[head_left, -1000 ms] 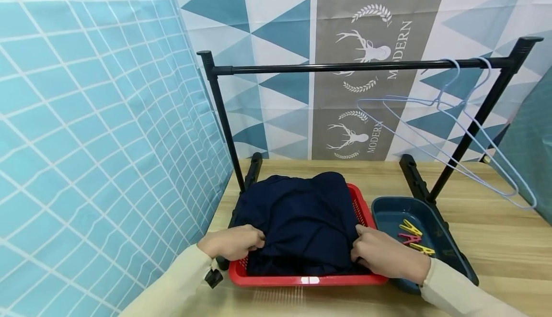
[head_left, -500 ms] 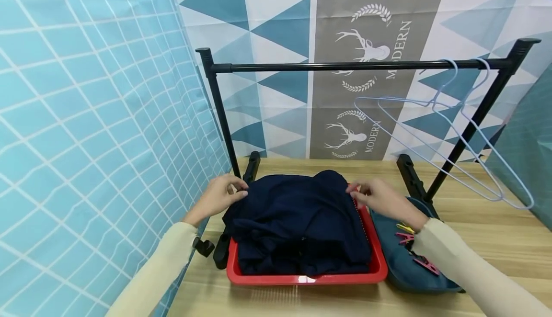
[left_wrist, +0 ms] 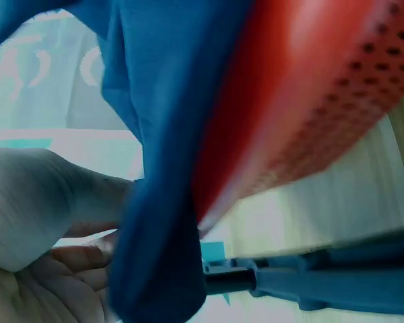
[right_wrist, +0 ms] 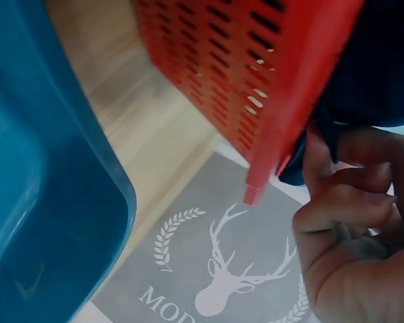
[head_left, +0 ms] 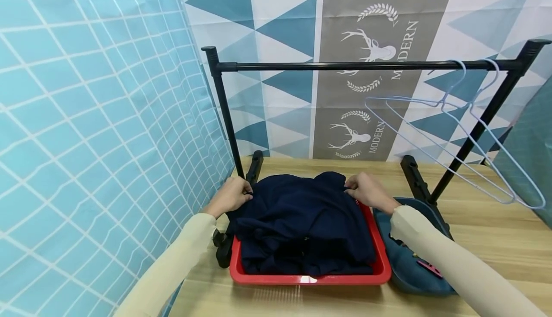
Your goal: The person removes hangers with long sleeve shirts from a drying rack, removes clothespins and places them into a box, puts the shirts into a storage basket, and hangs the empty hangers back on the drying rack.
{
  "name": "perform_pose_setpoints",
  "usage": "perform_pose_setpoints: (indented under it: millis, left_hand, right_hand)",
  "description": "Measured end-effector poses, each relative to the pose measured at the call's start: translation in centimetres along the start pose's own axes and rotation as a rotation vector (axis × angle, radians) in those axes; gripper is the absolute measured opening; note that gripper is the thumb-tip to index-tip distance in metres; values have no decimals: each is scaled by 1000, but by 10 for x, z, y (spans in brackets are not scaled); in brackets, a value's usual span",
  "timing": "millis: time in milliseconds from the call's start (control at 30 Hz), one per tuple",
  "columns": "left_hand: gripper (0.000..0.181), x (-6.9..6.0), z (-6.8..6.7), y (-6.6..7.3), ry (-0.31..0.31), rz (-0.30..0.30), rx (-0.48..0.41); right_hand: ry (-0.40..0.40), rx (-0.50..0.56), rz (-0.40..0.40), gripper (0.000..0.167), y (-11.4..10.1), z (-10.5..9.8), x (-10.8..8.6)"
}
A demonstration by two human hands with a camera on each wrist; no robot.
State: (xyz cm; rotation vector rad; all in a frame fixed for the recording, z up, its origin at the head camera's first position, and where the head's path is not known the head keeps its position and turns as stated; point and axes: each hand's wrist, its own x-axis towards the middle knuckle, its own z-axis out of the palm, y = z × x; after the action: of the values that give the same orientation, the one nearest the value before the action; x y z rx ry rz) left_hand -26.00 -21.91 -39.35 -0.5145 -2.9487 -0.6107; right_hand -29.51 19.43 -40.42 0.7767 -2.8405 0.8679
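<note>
A dark navy garment [head_left: 302, 216] lies bunched in a red perforated basket [head_left: 263, 279], its far part spilling over the rim. At the garment's far left corner, my left hand [head_left: 233, 195] pinches the cloth; in the left wrist view a fold of garment [left_wrist: 165, 222] hides the fingertips. Across from it, my right hand [head_left: 367, 191] grips the far right corner. The right wrist view shows the thumb and index finger of the right hand [right_wrist: 353, 215] pinching dark cloth beside the basket rim [right_wrist: 283, 128]. What kind of garment it is cannot be told.
Behind the basket stands a black clothes rack [head_left: 327, 66] with two pale blue hangers [head_left: 444, 102] at its right end. Right of the basket is a dark blue tray [head_left: 414, 278] holding clothespins [head_left: 430, 268], partly hidden by the right sleeve. A tiled blue sheet [head_left: 108, 116] borders the left.
Both hands let go of the garment's near part and moved away to its far corners, where they now pinch the cloth. The near part now lies folded lower in the basket.
</note>
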Motion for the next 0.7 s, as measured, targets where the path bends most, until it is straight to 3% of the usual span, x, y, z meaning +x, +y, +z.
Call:
perform_pose_setpoints:
  millis: [167, 233, 300, 400, 500, 600, 700]
  left_hand:
    - [10, -16, -14, 11, 27, 35, -132]
    - [10, -26, -22, 17, 25, 74, -183]
    - [10, -38, -27, 22, -5, 150, -208]
    - [10, -54, -25, 30, -116, 288, -170]
    - [11, -65, -16, 39, -265, 388, -123]
    - [12, -71, -5, 46, -384, 414, -65]
    - [16, -72, 4, 52, -468, 407, -11]
  right_hand:
    - [20, 84, -49, 15, -10, -20, -24]
    - [43, 91, -132, 13, -15, -29, -38]
    - [54, 64, -253, 12, -22, -34, -55]
    - [12, -48, -438, 20, -30, -34, -80]
    - [-116, -161, -519, 24, -36, -23, -101]
    - [-227, -233, -512, 21, -38, -9, -112]
    - [-258, -283, -522, 19, -40, 4, -114]
